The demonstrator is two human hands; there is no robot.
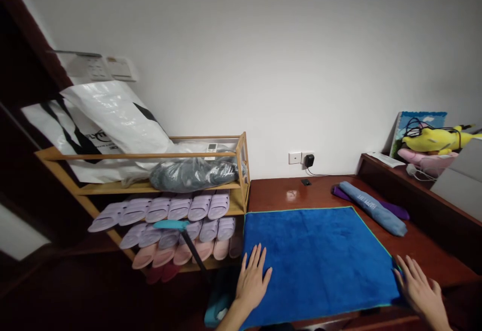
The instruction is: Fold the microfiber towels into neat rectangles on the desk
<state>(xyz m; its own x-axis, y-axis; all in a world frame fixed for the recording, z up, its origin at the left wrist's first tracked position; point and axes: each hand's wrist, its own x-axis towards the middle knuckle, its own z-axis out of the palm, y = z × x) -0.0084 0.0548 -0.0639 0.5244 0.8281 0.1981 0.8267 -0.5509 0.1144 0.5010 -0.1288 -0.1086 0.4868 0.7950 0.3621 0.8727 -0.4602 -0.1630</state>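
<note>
A blue cloth [316,260] with a thin green edge lies spread out on the reddish-brown wooden surface [274,193]. My left hand [251,278] rests flat near the cloth's left edge, fingers stretched out and slightly apart. At the opposite side, my right hand [419,286] lies by the right edge, its fingers extended and touching the border. Neither hand holds anything. Beyond the cloth, to the right, a rolled light-blue bundle [372,208] with pale lettering lies across a purple one [395,209].
To the left stands a wooden shoe rack [241,195] with several lilac and pink slippers, a white bag [116,120] and a plastic-wrapped dark bundle [196,174]. A black plug [309,160] sits in the wall socket. On the right ledge lies a yellow plush toy [433,141].
</note>
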